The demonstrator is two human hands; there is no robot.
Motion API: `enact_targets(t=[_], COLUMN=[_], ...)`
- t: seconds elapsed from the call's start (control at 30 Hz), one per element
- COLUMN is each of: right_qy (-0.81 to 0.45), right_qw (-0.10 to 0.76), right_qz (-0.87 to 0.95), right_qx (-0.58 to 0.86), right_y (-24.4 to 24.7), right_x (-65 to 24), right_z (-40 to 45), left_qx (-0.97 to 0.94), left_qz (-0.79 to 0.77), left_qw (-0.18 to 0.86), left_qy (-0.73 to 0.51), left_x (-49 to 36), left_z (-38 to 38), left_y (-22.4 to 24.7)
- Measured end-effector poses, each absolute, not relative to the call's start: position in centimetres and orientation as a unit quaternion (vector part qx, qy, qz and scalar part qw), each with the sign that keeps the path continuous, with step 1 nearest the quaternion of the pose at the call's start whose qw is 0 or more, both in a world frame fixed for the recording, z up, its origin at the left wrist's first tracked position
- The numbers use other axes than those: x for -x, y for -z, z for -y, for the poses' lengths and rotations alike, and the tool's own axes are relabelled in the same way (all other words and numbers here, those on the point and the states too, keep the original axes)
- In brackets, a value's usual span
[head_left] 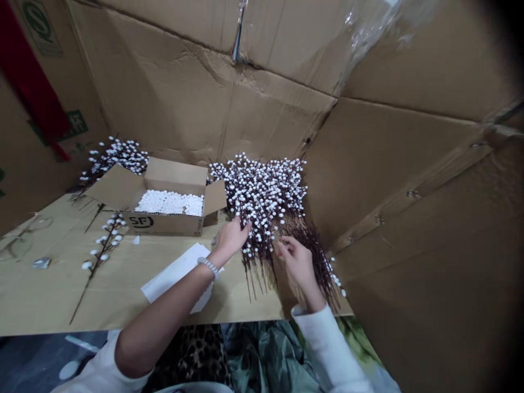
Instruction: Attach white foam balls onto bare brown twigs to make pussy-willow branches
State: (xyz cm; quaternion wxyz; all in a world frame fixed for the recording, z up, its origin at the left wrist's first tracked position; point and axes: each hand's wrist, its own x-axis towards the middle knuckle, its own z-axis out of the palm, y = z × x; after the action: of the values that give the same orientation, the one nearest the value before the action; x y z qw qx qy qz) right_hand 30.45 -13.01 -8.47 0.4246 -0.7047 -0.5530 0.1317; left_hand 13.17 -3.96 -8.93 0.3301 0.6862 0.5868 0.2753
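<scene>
"SF" logo (pixel 141 221) read in black on the front wall of the open cardboard shipping box (pixel 176 225). Green round logo (pixel 39 23) seen on the brown cardboard sheet (pixel 24 93) at upper left, with an S-like mark inside; surrounding print not legible. Green rectangular label (pixel 76 124) also seen there; its text is too small to be read.

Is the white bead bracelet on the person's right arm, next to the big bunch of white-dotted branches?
No, in the head view the white bead bracelet is on the left arm, not the right. It is next to the big bunch of white-dotted branches.
</scene>
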Motion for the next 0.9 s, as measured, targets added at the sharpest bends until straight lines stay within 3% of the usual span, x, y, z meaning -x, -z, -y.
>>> enact_targets(t=[0.27, 0.43, 0.77, 0.9], right_qy=[-0.098, -0.068, -0.299, -0.304], right_qw=[0.380, 0.416, 0.445, 0.450], right_qz=[0.585, 0.569, 0.577, 0.590], right_qx=[0.710, 0.706, 0.616, 0.597], right_y=[9.7, 8.0, 7.5, 7.4], right_x=[-30.1, -28.2, -24.8, -24.4], right_z=[11.3, 12.2, 8.3, 8.5], left_qx=[-0.680, -0.656, -0.627, -0.610], left_qz=[-0.566, -0.546, -0.498, -0.472], left_qw=[0.341, 0.385, 0.469, 0.499], left_qy=[-0.317, -0.352, -0.373, -0.396], left_x=[-11.6, -11.8, -12.6, -12.5], left_z=[3.4, 2.7, 2.6, 3.0], left_y=[9.3, 9.3, 8.9, 8.4])
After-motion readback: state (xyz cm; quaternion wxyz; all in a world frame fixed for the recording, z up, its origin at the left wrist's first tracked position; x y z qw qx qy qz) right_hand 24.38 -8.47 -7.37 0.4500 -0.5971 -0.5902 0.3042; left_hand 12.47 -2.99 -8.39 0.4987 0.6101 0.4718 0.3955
